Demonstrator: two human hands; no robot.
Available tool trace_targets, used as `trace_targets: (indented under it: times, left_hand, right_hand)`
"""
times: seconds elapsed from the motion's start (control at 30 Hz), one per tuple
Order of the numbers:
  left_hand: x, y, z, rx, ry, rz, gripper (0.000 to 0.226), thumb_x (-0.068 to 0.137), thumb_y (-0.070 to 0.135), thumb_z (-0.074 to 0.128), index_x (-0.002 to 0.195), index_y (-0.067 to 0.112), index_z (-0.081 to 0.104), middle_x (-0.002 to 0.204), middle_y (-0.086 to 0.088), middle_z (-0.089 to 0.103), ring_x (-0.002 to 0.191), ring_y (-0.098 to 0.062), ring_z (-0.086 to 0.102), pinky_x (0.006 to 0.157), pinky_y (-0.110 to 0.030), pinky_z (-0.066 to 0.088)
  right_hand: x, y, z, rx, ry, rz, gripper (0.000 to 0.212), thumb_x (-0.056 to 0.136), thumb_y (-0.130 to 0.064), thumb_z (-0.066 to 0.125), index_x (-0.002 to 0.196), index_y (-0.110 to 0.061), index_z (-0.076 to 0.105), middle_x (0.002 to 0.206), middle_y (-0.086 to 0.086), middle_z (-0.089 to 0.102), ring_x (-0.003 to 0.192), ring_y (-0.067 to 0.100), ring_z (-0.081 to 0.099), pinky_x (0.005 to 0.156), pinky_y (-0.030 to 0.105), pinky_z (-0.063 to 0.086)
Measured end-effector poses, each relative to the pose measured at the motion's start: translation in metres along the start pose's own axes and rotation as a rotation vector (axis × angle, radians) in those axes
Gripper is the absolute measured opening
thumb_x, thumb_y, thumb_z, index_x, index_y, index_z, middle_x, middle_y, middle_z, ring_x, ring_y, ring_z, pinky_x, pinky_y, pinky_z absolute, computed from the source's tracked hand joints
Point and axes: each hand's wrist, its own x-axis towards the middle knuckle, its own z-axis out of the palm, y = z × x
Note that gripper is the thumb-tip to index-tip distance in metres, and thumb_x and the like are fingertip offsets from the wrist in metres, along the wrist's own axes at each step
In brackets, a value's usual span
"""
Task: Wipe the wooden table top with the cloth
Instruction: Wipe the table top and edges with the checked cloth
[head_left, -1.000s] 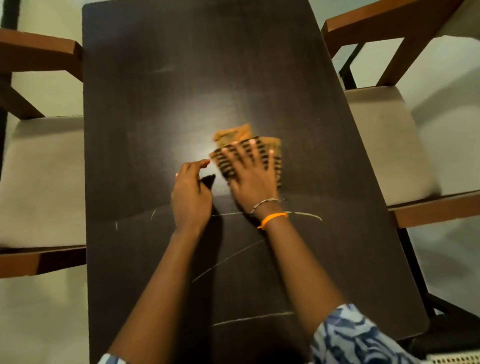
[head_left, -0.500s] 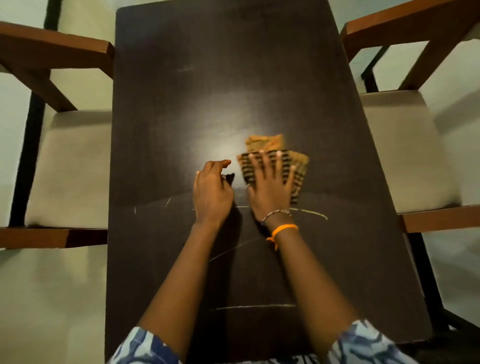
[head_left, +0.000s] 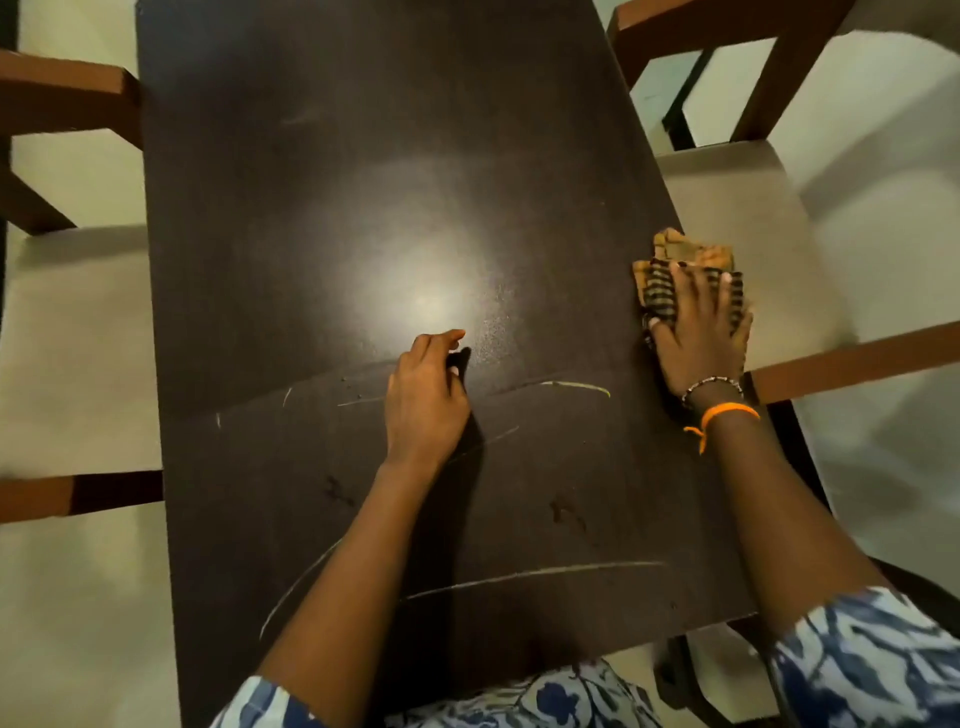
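right hand: fingers spread flat, pressing the striped cloth at the tabletop's right edge, cloth partly overhanging | left hand: loosely curled, holding nothing, resting mid-tabletop | wooden table top: dark, pale chalk-like streaks toward the near edge

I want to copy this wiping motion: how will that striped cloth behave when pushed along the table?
The cloth looks bunched and folded, so probably floppy and light. Under the flat right hand it should slide easily over the glossy table top, though loose folds may drag.
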Motion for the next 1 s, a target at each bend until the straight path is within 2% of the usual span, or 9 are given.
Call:
trace_targets:
  times: [0.1, 0.17, 0.27, 0.37, 0.43, 0.5, 0.6, 0.77, 1.0]
  left_hand:
    - [-0.010, -0.006, -0.005, -0.017, 0.014, 0.017, 0.045, 0.089, -0.001, 0.050, 0.130, 0.016, 0.050, 0.126, -0.004, 0.056, 0.119, -0.019, 0.051, 0.104, -0.041, 0.044]
    - [-0.017, -0.009, -0.012, -0.012, 0.013, 0.025, 0.046, 0.089, -0.003, 0.048, 0.131, 0.016, 0.049, 0.127, -0.004, 0.056, 0.119, -0.018, 0.050, 0.103, -0.038, 0.044]
    - [-0.020, -0.012, -0.021, 0.003, 0.020, 0.028, 0.050, 0.087, -0.005, 0.046, 0.132, 0.016, 0.048, 0.126, -0.005, 0.056, 0.117, -0.019, 0.051, 0.099, -0.038, 0.046]
    - [-0.017, -0.011, -0.028, 0.040, 0.035, 0.037, 0.045, 0.087, 0.001, 0.043, 0.130, 0.014, 0.049, 0.126, -0.008, 0.055, 0.114, -0.027, 0.051, 0.094, -0.042, 0.044]
    - [-0.015, -0.010, -0.032, 0.057, 0.038, 0.042, 0.042, 0.089, 0.006, 0.043, 0.130, 0.013, 0.049, 0.128, -0.008, 0.054, 0.114, -0.028, 0.049, 0.093, -0.040, 0.042]
    - [-0.013, -0.007, -0.033, 0.052, 0.039, 0.045, 0.043, 0.089, 0.004, 0.044, 0.131, 0.014, 0.048, 0.129, -0.008, 0.054, 0.115, -0.026, 0.048, 0.093, -0.038, 0.041]
    - [-0.013, -0.005, -0.029, 0.051, 0.014, 0.043, 0.050, 0.088, -0.005, 0.044, 0.134, 0.014, 0.045, 0.129, -0.005, 0.054, 0.118, -0.023, 0.046, 0.094, -0.035, 0.042]
    - [-0.019, -0.003, -0.015, 0.021, -0.028, 0.052, 0.054, 0.089, -0.007, 0.043, 0.138, 0.016, 0.040, 0.133, -0.005, 0.051, 0.121, -0.022, 0.043, 0.100, -0.039, 0.044]
    - [-0.031, -0.002, -0.012, -0.013, -0.036, 0.075, 0.056, 0.088, -0.009, 0.042, 0.139, 0.013, 0.038, 0.133, -0.008, 0.049, 0.123, -0.022, 0.041, 0.103, -0.041, 0.042]
  right_hand:
    - [-0.006, -0.023, 0.006, 0.049, 0.029, 0.121, 0.066, 0.091, -0.028, 0.048, 0.148, -0.025, 0.015, 0.158, 0.001, 0.010, 0.146, 0.028, -0.003, 0.114, 0.059, -0.002]
    - [-0.027, -0.056, 0.015, 0.021, 0.035, 0.090, 0.068, 0.090, -0.030, 0.048, 0.149, -0.025, 0.013, 0.158, 0.002, 0.009, 0.146, 0.029, -0.004, 0.113, 0.059, -0.003]
    - [-0.076, -0.123, 0.037, 0.018, -0.014, -0.161, 0.071, 0.087, -0.032, 0.049, 0.148, -0.026, 0.012, 0.158, 0.002, 0.010, 0.145, 0.031, -0.002, 0.112, 0.059, -0.006]
    - [-0.122, -0.172, 0.062, 0.012, -0.100, -0.418, 0.065, 0.085, -0.035, 0.042, 0.146, -0.023, 0.023, 0.155, 0.003, 0.024, 0.144, 0.034, 0.010, 0.111, 0.064, 0.010]
    - [-0.131, -0.173, 0.066, -0.018, -0.125, -0.528, 0.063, 0.083, -0.039, 0.035, 0.143, -0.023, 0.029, 0.152, 0.001, 0.031, 0.143, 0.033, 0.018, 0.110, 0.063, 0.019]
    - [-0.119, -0.151, 0.061, 0.007, -0.101, -0.587, 0.061, 0.081, -0.039, 0.038, 0.141, -0.025, 0.035, 0.149, -0.001, 0.037, 0.142, 0.031, 0.023, 0.110, 0.064, 0.016]
    - [-0.087, -0.094, 0.044, -0.027, -0.002, -0.479, 0.063, 0.079, -0.041, 0.037, 0.141, -0.027, 0.035, 0.150, -0.002, 0.036, 0.142, 0.030, 0.022, 0.110, 0.064, 0.012]
    - [-0.040, 0.005, 0.012, -0.054, 0.071, -0.087, 0.063, 0.087, -0.036, 0.046, 0.145, -0.027, 0.024, 0.154, 0.003, 0.025, 0.144, 0.030, 0.010, 0.114, 0.058, 0.002]
    - [-0.065, -0.043, 0.025, -0.022, 0.078, 0.033, 0.066, 0.086, -0.032, 0.050, 0.146, -0.025, 0.023, 0.155, 0.005, 0.023, 0.145, 0.031, 0.008, 0.114, 0.058, 0.002]
